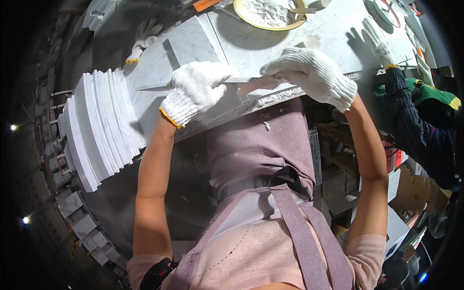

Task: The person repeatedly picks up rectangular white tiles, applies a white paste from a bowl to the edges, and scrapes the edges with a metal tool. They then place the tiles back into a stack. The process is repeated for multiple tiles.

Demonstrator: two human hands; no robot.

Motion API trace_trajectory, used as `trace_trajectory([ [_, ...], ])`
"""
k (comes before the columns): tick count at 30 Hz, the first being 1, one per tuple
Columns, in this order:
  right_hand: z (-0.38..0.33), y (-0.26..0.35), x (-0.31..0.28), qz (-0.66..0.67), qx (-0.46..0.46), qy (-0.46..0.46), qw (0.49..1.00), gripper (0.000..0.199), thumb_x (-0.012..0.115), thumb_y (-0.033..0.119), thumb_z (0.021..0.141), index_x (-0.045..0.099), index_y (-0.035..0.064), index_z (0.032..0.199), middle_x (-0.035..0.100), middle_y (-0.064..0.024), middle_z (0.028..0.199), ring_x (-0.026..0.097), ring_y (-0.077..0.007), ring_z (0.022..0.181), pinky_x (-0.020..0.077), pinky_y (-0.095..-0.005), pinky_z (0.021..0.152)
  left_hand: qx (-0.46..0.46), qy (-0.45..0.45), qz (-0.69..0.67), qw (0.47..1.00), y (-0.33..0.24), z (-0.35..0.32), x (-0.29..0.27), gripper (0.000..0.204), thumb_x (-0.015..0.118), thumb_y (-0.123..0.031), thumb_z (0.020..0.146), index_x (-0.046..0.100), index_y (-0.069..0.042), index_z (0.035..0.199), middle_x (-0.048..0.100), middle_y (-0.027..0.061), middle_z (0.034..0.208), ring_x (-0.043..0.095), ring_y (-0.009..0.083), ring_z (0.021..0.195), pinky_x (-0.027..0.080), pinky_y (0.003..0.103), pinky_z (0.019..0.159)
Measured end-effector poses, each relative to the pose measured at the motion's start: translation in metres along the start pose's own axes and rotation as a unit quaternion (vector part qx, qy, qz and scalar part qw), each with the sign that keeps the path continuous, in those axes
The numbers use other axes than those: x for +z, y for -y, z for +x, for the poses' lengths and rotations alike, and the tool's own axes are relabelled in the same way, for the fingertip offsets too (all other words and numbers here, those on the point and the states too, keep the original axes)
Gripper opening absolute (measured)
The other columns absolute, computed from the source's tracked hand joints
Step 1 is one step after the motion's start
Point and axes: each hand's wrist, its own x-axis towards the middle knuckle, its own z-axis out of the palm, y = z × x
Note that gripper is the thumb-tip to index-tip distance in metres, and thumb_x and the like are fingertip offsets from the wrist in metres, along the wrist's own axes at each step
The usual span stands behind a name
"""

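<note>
My left hand, in a white knit glove with a yellow cuff edge, closes on a thin white-grey marble-look strip near the table's front edge. The strip runs on past the glove to the right. My right hand, gloved the same way, is closed around a flat tan piece whose kind I cannot make out. That piece lies against the right part of the strip. Both hands are close together over the marble-look tabletop, and the gloves hide where the fingers grip.
At the far side stands a yellow-rimmed bowl of white paste with a flat-bladed tool. Several marble-look strips are stacked at the left. A loose glove lies far left. At the right a co-worker's gloved hand reaches over the table.
</note>
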Motion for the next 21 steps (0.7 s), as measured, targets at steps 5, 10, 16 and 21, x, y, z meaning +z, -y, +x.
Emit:
trace_trajectory([
  [5, -0.006, -0.001, 0.002, -0.006, 0.008, -0.009, 1.000, 0.025, 0.068, 0.015, 0.098, 0.077, 0.0095, 0.121, 0.078, -0.0106, 0.107, 0.074, -0.0265, 0.094, 0.0578, -0.0362, 0.087, -0.009, -0.006, -0.031, 0.999, -0.005, 0.002, -0.003, 0.043, 0.067, -0.012, 0.077, 0.077, -0.021, 0.117, 0.077, 0.0085, 0.105, 0.072, 0.0321, 0.091, 0.059, 0.041, 0.081],
  [10, -0.006, 0.000, 0.005, 0.011, 0.039, -0.003, 0.999, 0.027, 0.068, 0.010, 0.098, 0.077, 0.0088, 0.123, 0.077, -0.0118, 0.107, 0.073, -0.0260, 0.095, 0.0574, -0.0364, 0.086, 0.014, -0.037, -0.016, 0.999, -0.003, 0.004, 0.000, 0.036, 0.069, -0.018, 0.079, 0.078, -0.023, 0.114, 0.077, 0.0061, 0.097, 0.073, 0.0291, 0.085, 0.060, 0.041, 0.074],
  [16, -0.012, 0.001, 0.004, 0.041, 0.046, -0.014, 0.998, 0.025, 0.068, 0.012, 0.098, 0.077, 0.0080, 0.121, 0.078, -0.0114, 0.104, 0.074, -0.0271, 0.093, 0.0579, -0.0367, 0.085, 0.002, -0.031, -0.048, 0.998, 0.001, 0.004, 0.005, 0.039, 0.067, -0.014, 0.079, 0.078, -0.020, 0.116, 0.078, 0.0081, 0.101, 0.073, 0.0307, 0.088, 0.060, 0.040, 0.077],
  [21, -0.013, -0.002, 0.001, 0.048, 0.054, 0.012, 0.997, 0.028, 0.070, 0.011, 0.097, 0.076, 0.0067, 0.124, 0.077, -0.0122, 0.106, 0.072, -0.0251, 0.092, 0.0574, -0.0344, 0.084, 0.015, -0.063, -0.043, 0.997, 0.001, 0.005, 0.004, 0.032, 0.070, -0.022, 0.082, 0.078, -0.025, 0.113, 0.077, 0.0053, 0.092, 0.073, 0.0289, 0.081, 0.060, 0.042, 0.070],
])
